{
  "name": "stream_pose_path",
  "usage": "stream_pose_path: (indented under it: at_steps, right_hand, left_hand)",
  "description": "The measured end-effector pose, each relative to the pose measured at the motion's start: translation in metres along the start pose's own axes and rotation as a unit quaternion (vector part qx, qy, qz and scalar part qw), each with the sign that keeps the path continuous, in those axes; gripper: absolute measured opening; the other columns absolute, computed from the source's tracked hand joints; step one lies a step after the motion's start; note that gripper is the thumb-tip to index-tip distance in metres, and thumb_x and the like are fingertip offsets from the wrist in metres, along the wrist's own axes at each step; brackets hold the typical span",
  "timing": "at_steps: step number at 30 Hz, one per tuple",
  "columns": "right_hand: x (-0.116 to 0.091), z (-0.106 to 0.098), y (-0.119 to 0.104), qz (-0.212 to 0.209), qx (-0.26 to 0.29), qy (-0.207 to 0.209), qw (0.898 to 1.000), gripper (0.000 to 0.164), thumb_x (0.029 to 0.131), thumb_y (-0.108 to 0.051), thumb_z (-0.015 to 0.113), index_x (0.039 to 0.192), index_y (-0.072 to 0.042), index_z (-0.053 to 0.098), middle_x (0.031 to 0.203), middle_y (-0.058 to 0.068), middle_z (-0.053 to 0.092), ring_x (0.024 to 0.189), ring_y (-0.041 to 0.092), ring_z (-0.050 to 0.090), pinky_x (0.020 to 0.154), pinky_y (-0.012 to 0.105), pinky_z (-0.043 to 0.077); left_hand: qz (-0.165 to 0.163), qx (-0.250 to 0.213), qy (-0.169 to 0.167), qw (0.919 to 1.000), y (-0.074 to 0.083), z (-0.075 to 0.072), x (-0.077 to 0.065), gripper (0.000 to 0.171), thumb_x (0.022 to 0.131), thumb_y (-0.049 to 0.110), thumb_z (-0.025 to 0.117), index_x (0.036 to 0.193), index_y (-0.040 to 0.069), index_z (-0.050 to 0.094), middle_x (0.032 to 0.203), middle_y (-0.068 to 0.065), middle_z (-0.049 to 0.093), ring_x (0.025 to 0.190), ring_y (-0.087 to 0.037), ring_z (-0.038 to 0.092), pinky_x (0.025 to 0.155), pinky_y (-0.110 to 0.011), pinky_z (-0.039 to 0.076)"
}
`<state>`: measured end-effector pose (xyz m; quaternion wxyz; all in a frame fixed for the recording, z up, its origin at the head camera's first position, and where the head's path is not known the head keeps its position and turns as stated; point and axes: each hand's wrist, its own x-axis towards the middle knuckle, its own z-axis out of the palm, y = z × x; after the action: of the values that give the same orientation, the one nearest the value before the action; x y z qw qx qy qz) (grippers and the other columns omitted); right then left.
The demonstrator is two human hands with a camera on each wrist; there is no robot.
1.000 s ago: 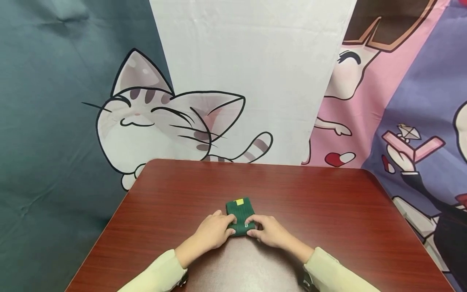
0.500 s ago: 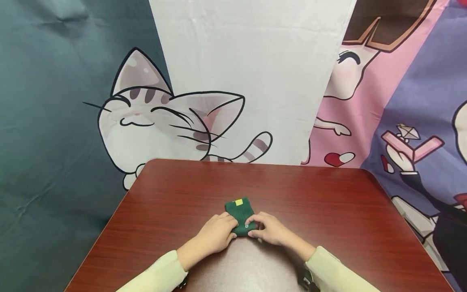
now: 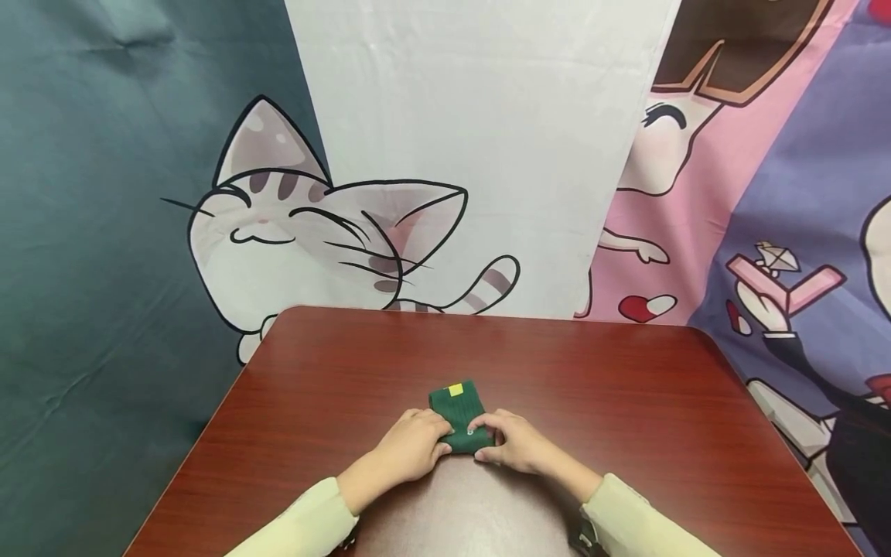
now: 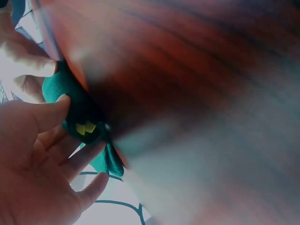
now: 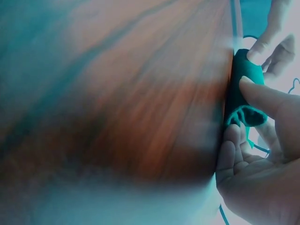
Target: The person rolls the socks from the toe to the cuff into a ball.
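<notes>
A dark green ribbed sock [image 3: 455, 406] lies on the table, its near end rolled into a thick tube. A yellow patch marks its far end, and small white lettering shows near the roll. My left hand [image 3: 414, 443] grips the roll's left end, thumb on the near side and fingers over the top. At the right end my right hand [image 3: 517, 442] pinches the roll between thumb and fingers. In the left wrist view the rolled sock [image 4: 70, 91] shows yellow bits at its end. The right wrist view shows the coiled end of the roll [image 5: 243, 72] beside the right thumb.
The reddish-brown wooden table [image 3: 592, 371] has rounded far corners. Behind it hangs a cloth backdrop [image 3: 487, 116] printed with a cartoon cat and figures. Light sleeves [image 3: 299, 522] cover both forearms, with a dark strap at each wrist.
My left fingers have shifted forward over the roll and cover more of the sock. The right thumb has moved slightly along the near edge. The sock's flat part stays nearly in place.
</notes>
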<state>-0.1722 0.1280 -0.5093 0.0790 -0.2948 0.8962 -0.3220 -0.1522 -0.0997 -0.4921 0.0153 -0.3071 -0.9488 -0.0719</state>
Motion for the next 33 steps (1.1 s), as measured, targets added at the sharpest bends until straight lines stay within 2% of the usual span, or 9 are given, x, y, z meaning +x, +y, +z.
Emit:
stream_pose_path:
  at_steps: [7,13,19,23,27,33]
  right_hand:
    - [0.000,0.003,-0.001,0.001,-0.008,0.020,1.000,0.033,0.076,-0.028,0.077,0.105,-0.028,0.062,0.080,-0.007,0.049,0.064,0.001,0.046,0.058,0.019,0.040]
    - [0.002,0.003,-0.004,-0.004,-0.015,0.017,1.000,0.033,0.076,-0.028,0.077,0.106,-0.027,0.062,0.080,-0.006,0.049,0.066,0.005,0.048,0.058,0.019,0.041]
    - [0.003,0.000,-0.006,0.000,-0.022,0.016,1.000,0.039,0.076,-0.027,0.077,0.111,-0.023,0.062,0.080,-0.007,0.051,0.064,0.004,0.047,0.057,0.019,0.040]
    - [0.002,-0.002,-0.006,-0.019,-0.049,0.035,0.998,0.044,0.076,-0.027,0.077,0.116,-0.023,0.060,0.081,-0.008,0.051,0.068,0.004,0.046,0.061,0.020,0.040]
    - [-0.003,0.000,-0.004,-0.046,-0.089,0.059,0.993,0.049,0.073,-0.029,0.080,0.117,-0.028,0.059,0.086,-0.008,0.049,0.075,0.006,0.044,0.065,0.021,0.040]
    - [-0.004,0.005,-0.004,-0.063,-0.097,0.082,0.990,0.050,0.069,-0.028,0.083,0.114,-0.031,0.061,0.087,-0.008,0.050,0.072,0.007,0.046,0.063,0.021,0.041]
  left_hand:
    - [-0.012,-0.019,-0.001,0.9997,-0.003,0.000,0.004,0.021,0.087,0.032,0.063,0.104,0.020,0.068,0.102,0.007,0.066,0.105,-0.012,0.058,0.102,-0.042,0.036]
    - [-0.041,-0.044,-0.011,0.9982,-0.003,-0.001,0.004,0.020,0.087,0.031,0.064,0.103,0.020,0.069,0.104,0.007,0.065,0.108,-0.013,0.058,0.103,-0.038,0.037]
    - [-0.056,-0.069,-0.014,0.9959,-0.001,-0.004,0.007,0.019,0.087,0.030,0.064,0.102,0.019,0.070,0.100,0.008,0.065,0.101,-0.013,0.059,0.093,-0.034,0.044]
    - [-0.068,-0.088,-0.019,0.9936,-0.002,-0.006,0.008,0.019,0.087,0.029,0.065,0.101,0.018,0.070,0.100,0.008,0.064,0.100,-0.013,0.059,0.086,-0.033,0.048]
    - [-0.070,-0.109,-0.032,0.9911,-0.004,-0.006,0.009,0.019,0.087,0.029,0.064,0.101,0.018,0.071,0.101,0.008,0.064,0.102,-0.014,0.058,0.087,-0.033,0.048]
    - [-0.061,-0.157,-0.040,0.9848,-0.012,-0.004,0.011,0.019,0.088,0.027,0.063,0.102,0.017,0.072,0.098,0.009,0.063,0.103,-0.014,0.056,0.091,-0.033,0.045]
